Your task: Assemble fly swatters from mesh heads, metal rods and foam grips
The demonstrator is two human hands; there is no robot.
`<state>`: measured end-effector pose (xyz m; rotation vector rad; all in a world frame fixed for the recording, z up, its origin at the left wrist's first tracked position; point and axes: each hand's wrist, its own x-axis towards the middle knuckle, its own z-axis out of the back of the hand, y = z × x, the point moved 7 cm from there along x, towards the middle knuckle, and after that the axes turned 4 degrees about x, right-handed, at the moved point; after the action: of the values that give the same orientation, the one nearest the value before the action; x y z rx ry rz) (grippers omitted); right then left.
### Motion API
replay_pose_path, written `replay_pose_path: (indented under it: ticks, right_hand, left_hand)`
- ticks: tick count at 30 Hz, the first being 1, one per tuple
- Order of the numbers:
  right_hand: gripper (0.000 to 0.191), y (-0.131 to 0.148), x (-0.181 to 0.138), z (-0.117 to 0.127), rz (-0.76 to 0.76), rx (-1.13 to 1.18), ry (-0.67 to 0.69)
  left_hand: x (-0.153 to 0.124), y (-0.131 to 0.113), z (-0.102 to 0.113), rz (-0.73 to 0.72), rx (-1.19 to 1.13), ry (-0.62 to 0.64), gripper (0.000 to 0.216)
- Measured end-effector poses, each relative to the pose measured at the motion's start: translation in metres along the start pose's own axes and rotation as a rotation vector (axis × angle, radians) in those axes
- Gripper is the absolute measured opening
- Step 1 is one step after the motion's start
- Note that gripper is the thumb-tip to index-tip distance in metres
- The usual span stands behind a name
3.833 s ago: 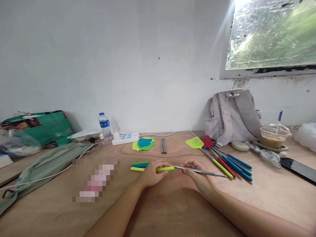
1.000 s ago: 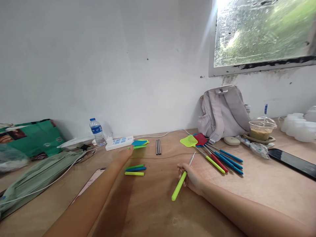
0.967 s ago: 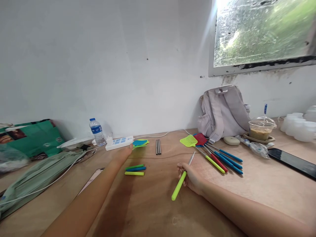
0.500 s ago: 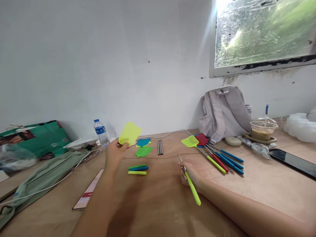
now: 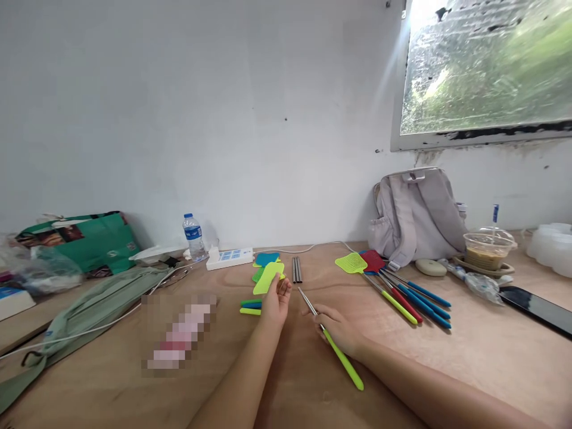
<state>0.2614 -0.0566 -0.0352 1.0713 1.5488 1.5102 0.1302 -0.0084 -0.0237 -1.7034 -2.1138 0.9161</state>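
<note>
1 head-worn view only. It looks forward and slightly down across the light wooden tabletop (image 5: 469, 351) toward the plain white wall (image 5: 201, 119). Both forearms enter from the bottom edge, close to the lens. A frosted window (image 5: 487, 65) sits upper right. No 2nd view to compare.

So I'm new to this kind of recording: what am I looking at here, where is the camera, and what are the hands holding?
The camera sits on a person's head, looking forward and down, so both bare arms reach in from below. The left hand holds a yellow-green swatter head in its fingers. The right hand grips a metal rod with a yellow-green handle. On the wooden table lie finished fly swatters, loose coloured handles, spare rods, a power strip, a water bottle and a grey backpack.
</note>
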Motion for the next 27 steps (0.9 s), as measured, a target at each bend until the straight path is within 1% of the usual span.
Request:
replay_pose_path:
  ticks: [3, 6, 8, 14, 21, 27]
  right_hand:
    - [0.032, -0.004, -0.003, 0.000, 0.001, 0.008, 0.036]
    - [0.040, -0.005, -0.004, 0.003, -0.009, 0.006, 0.027]
    - [0.041, -0.005, -0.005, 0.005, -0.015, -0.001, 0.011]
    - [0.041, -0.003, -0.006, 0.004, 0.020, -0.126, 0.035]
    - [0.035, 0.001, -0.007, 0.004, 0.069, -0.206, 0.068]
    - [0.026, 0.003, -0.009, 0.007, 0.077, -0.306, 0.026]
  left_hand:
    - [0.002, 0.007, 0.003, -0.011, 0.083, 0.047, 0.006]
    - [0.000, 0.013, -0.004, -0.018, 0.123, 0.132, 0.005]
    - [-0.002, 0.014, -0.007, -0.032, 0.131, 0.170, 0.006]
    - [-0.002, 0.016, -0.003, -0.020, 0.147, 0.169, 0.007]
    - [0.000, 0.020, -0.004, -0.009, 0.204, 0.211, 0.013]
    - [-0.002, 0.017, -0.008, -0.050, 0.273, 0.251, 0.016]
